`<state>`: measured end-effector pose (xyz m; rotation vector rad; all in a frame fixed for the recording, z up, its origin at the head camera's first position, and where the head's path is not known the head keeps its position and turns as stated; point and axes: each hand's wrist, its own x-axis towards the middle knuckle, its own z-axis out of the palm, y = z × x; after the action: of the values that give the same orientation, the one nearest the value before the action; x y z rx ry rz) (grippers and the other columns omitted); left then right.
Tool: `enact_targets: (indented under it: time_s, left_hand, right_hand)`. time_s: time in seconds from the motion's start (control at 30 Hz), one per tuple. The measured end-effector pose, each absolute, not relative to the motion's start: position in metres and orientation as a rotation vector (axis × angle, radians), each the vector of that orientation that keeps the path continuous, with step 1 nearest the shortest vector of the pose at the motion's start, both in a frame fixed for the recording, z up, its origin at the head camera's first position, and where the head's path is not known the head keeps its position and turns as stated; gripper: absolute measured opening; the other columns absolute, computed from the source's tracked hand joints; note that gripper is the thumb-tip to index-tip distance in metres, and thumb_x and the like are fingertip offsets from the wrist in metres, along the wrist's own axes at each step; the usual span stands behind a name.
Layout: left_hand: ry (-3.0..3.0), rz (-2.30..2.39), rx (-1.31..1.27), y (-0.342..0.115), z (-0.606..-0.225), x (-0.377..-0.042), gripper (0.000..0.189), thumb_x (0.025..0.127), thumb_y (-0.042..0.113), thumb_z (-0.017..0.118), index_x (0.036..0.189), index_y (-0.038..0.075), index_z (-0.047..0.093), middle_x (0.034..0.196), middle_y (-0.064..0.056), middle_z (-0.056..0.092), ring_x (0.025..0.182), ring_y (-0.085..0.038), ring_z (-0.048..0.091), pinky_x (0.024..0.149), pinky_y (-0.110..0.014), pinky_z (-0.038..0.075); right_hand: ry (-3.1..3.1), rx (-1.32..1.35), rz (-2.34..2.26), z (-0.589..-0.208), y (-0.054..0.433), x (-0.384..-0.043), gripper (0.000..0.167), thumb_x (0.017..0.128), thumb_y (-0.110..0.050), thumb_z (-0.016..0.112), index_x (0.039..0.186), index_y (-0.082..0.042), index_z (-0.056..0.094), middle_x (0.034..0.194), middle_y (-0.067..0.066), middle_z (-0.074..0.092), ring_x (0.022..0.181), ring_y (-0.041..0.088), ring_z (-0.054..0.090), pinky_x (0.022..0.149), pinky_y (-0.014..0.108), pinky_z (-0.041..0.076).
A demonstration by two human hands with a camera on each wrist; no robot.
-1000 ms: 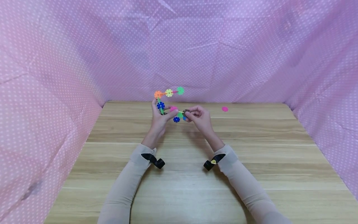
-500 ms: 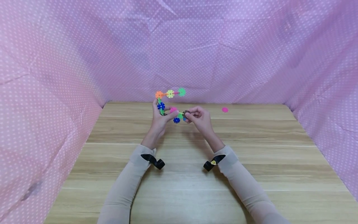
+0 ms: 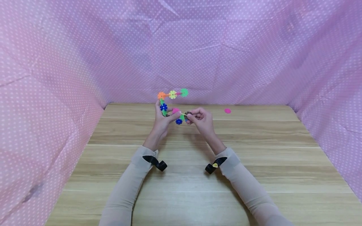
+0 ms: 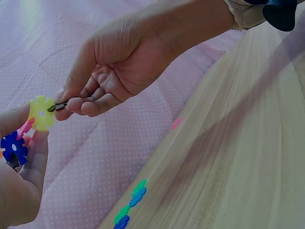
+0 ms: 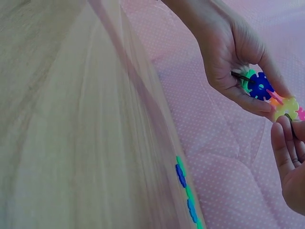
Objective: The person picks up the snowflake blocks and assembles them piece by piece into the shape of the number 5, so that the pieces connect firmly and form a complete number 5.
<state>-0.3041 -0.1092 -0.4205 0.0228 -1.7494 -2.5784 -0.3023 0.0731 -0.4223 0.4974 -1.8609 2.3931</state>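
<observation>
My left hand [image 3: 161,123] holds a chain of notched plastic snowflake discs, with an orange disc [image 3: 161,95], a yellow one and a green disc [image 3: 184,92] along its upper end. A blue disc [image 3: 163,107] sits lower, beside the fingers. Between left thumb and fingers is a yellow disc [image 4: 42,113], joined to a pink one [image 4: 25,129]. My right hand [image 3: 204,121] pinches a dark brown disc [image 3: 188,115] by thumb and fingertips. In the left wrist view its edge meets the yellow disc's rim, the two set crosswise. The palm hides part of the chain.
A row of linked green and blue discs [image 5: 181,175] lies on the wooden table [image 3: 181,188] near its far edge, partly behind the hands. One loose pink disc [image 3: 227,111] lies farther right. Pink dotted cloth [image 3: 181,47] hangs behind and at both sides.
The chain in my left hand has shifted very slightly right. Both hands keep their hold, the brown disc staying against the yellow one.
</observation>
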Motion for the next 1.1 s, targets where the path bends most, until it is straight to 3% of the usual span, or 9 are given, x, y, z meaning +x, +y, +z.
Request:
enact_targets:
  time_s: [0.17, 0.37, 0.5, 0.83, 1.1]
  left_hand:
    - [-1.731, -2.582, -0.02, -0.109, -0.419, -0.303, 0.101, 0.085, -0.007, 0.076, 0.155, 0.035, 0.015, 0.115, -0.007, 0.059, 0.084, -0.015, 0.066, 0.086, -0.027, 0.061]
    - [-1.747, -2.554, 0.011, -0.11, -0.417, -0.301, 0.112, 0.083, -0.005, 0.079, 0.159, 0.033, 0.006, 0.125, -0.016, 0.054, 0.08, -0.014, 0.066, 0.081, -0.026, 0.061]
    - [-1.77, -2.533, 0.01, -0.111, -0.418, -0.301, 0.114, 0.082, -0.004, 0.08, 0.159, 0.033, 0.005, 0.127, -0.016, 0.052, 0.081, -0.014, 0.066, 0.08, -0.025, 0.061]
    - [-1.696, -2.586, -0.058, -0.113, -0.419, -0.296, 0.095, 0.089, -0.01, 0.069, 0.154, 0.031, 0.013, 0.113, -0.011, 0.057, 0.08, -0.014, 0.072, 0.083, -0.029, 0.063]
    - [-1.584, -2.682, 0.052, -0.123, -0.422, -0.287, 0.077, 0.097, -0.003, 0.062, 0.151, 0.029, 0.016, 0.103, -0.009, 0.063, 0.084, -0.015, 0.072, 0.082, -0.029, 0.063]
  right_hand:
    - [-1.883, 0.509, 2.378, -0.421, 0.073, -0.302, 0.01, 0.09, 0.016, 0.064, 0.097, 0.014, 0.058, 0.078, -0.001, 0.074, 0.062, 0.009, 0.07, 0.063, 0.023, 0.062]
    - [-1.945, 0.524, 2.374, -0.421, 0.076, -0.304, 0.015, 0.092, 0.012, 0.066, 0.102, 0.017, 0.056, 0.081, 0.003, 0.075, 0.065, 0.009, 0.071, 0.065, 0.023, 0.063]
    - [-1.992, 0.516, 2.37, -0.421, 0.078, -0.304, 0.018, 0.093, 0.01, 0.066, 0.105, 0.017, 0.056, 0.082, 0.002, 0.074, 0.066, 0.009, 0.071, 0.067, 0.024, 0.063]
    - [-2.096, 0.458, 2.381, -0.421, 0.079, -0.304, 0.018, 0.094, 0.008, 0.065, 0.108, 0.015, 0.057, 0.079, -0.004, 0.074, 0.066, 0.006, 0.07, 0.068, 0.023, 0.063]
    - [-2.191, 0.436, 2.393, -0.425, 0.074, -0.303, 0.021, 0.094, 0.007, 0.066, 0.111, 0.016, 0.059, 0.084, 0.006, 0.076, 0.067, 0.01, 0.07, 0.069, 0.026, 0.063]
